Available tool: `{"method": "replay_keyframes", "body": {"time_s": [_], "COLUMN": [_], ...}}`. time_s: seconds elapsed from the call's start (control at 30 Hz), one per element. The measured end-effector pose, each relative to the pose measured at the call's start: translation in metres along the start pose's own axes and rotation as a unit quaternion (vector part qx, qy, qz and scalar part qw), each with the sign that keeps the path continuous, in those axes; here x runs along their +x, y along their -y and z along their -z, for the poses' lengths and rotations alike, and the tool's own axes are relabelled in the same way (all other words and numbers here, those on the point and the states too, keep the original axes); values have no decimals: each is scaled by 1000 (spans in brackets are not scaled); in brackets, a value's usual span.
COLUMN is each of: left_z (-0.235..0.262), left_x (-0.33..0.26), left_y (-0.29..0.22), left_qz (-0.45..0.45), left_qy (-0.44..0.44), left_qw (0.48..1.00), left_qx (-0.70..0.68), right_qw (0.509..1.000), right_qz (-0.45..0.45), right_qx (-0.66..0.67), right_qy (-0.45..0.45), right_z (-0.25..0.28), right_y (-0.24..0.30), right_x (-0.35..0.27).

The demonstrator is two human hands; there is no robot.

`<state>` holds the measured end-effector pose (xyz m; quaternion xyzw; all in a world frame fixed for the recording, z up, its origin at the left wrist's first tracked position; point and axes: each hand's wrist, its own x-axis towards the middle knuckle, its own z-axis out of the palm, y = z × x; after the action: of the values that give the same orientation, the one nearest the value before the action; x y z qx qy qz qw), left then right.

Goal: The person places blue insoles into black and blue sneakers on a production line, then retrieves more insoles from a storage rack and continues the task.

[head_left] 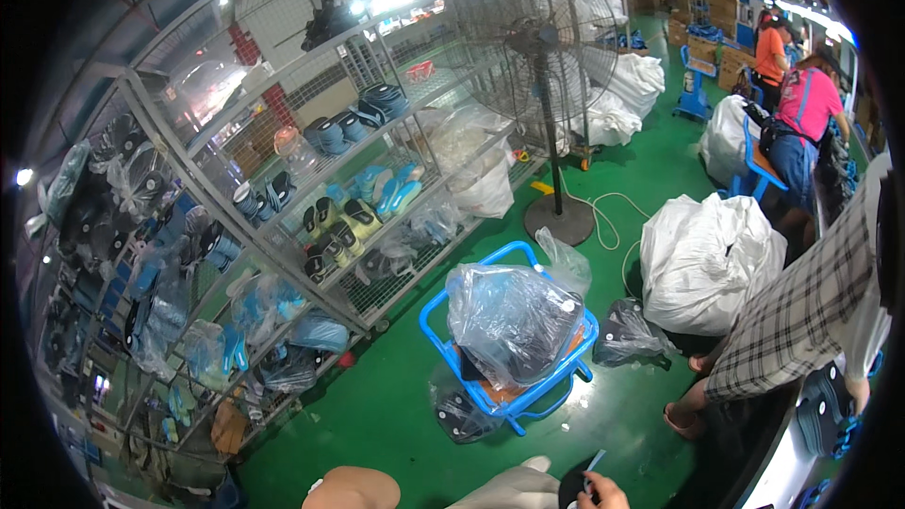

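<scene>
At the lower edge my right hand point(604, 492) is closed, with its fingers on a dark rounded piece point(569, 487) that looks like a slipper sole. A thin light-blue strip point(594, 461) sticks up from it; the rest is cut off by the frame. My left hand is not in view. A bare rounded part of a limb shows at the lower left, beside pale cloth point(514, 488). Ahead of me stands a blue-framed chair point(589, 339), bearing a clear plastic bag point(509, 306) of dark, flat pieces.
More bagged dark pieces lie on the green floor beside the chair, in one bag point(630, 335) and another point(464, 415). Wire shelving point(311, 306) with slippers lines the left. A standing fan point(556, 217), a white sack point(707, 259) and a person in a plaid garment point(801, 311) stand beyond.
</scene>
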<state>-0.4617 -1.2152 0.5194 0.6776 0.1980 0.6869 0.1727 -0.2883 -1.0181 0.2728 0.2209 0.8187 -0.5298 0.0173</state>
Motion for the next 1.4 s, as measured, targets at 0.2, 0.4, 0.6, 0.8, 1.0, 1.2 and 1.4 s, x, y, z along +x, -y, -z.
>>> {"method": "replay_keyframes", "body": {"time_s": [0.2,0.4,0.6,0.8,1.0,1.2,1.4], "left_z": [32,64,107,123,114,93,13], "left_x": [27,60,104,113,114,92,82], "left_y": [63,113,160,186,191,214,280], "left_qz": [55,71,108,-22,112,172,151], "left_qy": [55,112,225,300,243,315,494], "left_qw": [992,977,939,952,959,933,853], "left_qx": [-98,-166,-237,-55,-96,-28,73], "right_qw": [998,999,997,997,994,992,945], "right_qz": [-24,-17,-58,-64,-64,-92,-38], "right_qx": [33,-38,-38,-24,-67,-13,-131], "right_qy": [43,-25,-39,-46,-55,-83,-297], "right_z": [34,52,80,95,95,93,107], "right_y": [-5,-44,-60,-62,-66,-46,-61], "right_x": [41,75,112,136,131,95,-2]}}
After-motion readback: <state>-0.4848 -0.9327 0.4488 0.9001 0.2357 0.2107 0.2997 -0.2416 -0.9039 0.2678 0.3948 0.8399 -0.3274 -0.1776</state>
